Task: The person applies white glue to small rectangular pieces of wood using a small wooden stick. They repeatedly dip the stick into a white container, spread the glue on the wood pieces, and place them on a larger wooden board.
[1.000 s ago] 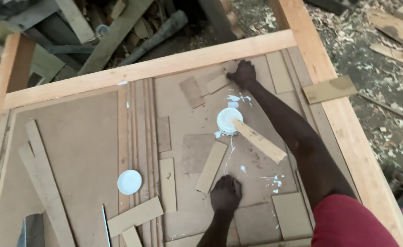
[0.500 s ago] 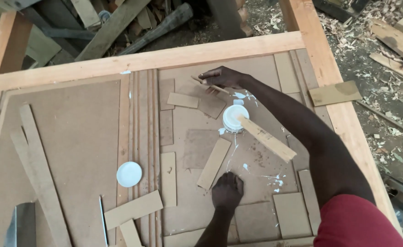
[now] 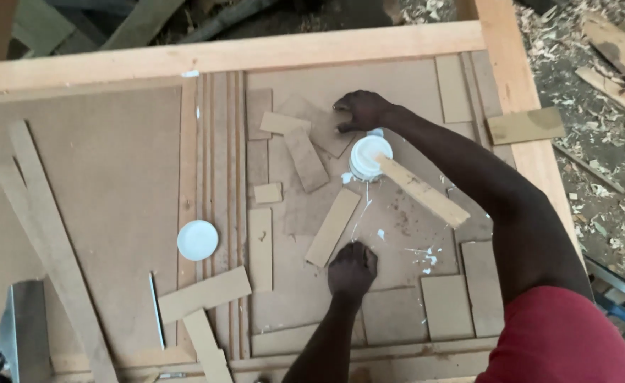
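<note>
My right hand reaches across the brown panel. Its curled fingertips press on an angled hardboard piece near the panel's far side. Just in front of that hand stands an open white glue tub, and a wooden stick rests in it, pointing to the right. My left hand is a closed fist resting knuckles-down on the panel, with nothing in it, next to a loose narrow strip. White glue drips dot the board between the hands.
A pale wooden frame borders the panel. Several flat hardboard strips lie loose on it, and a white lid sits left of centre. A long wooden batten lies at the left. Wood shavings and offcuts cover the ground at the right.
My right hand has come back from the far frame rail to the left and now rests on an angled piece. Small pieces near it have shifted. My left fist has stayed put.
</note>
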